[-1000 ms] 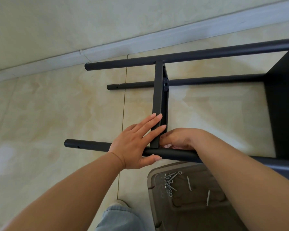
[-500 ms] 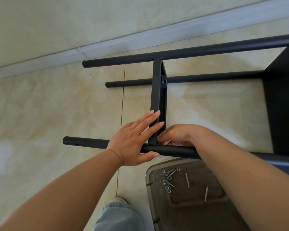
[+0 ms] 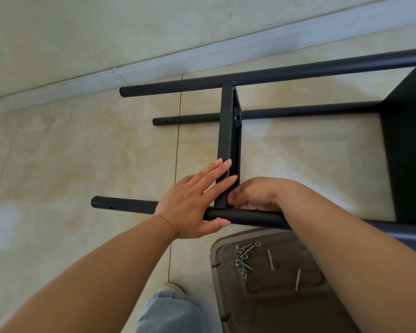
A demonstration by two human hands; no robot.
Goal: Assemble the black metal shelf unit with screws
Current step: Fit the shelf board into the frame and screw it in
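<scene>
From the head camera, not much has changed since the earlier pictures. Both hands are in the same spots on the shelf [image 3: 228,131]. The whole scene sits a little lower and more to the right in the picture than before, because the head moved a bit.

The shelf is black metal with a dull, smooth finish, and it lies on its side on the floor [image 3: 82,152]. It has long round poles and a flat thin bar that crosses between them. The near pole [image 3: 123,205] has a small hole close to its left end.

The left hand [image 3: 192,205] lies flat where the bar meets the near pole. Its fingers are straight and press on the side of the bar. Its thumb sits under the near pole.

The right hand [image 3: 255,195] is just to the right of the bar, touching the left fingertips. Its fingers are curled in tight at the corner. I cannot tell what they pinch, because the hand hides it.

Below the near pole is a brown plastic tray [image 3: 216,258] with round corners. Shiny silver screws [image 3: 243,259] lie in it, most in a small pile on the left and two long ones alone to the right.

The floor is smooth, glossy tile, cream with yellow swirls. Beyond the far pole, a pale strip [image 3: 154,66] runs along the bottom of the wall.

Left of the tray are a blue jeans leg [image 3: 171,313] and a shoe [image 3: 173,287] tip.
</scene>
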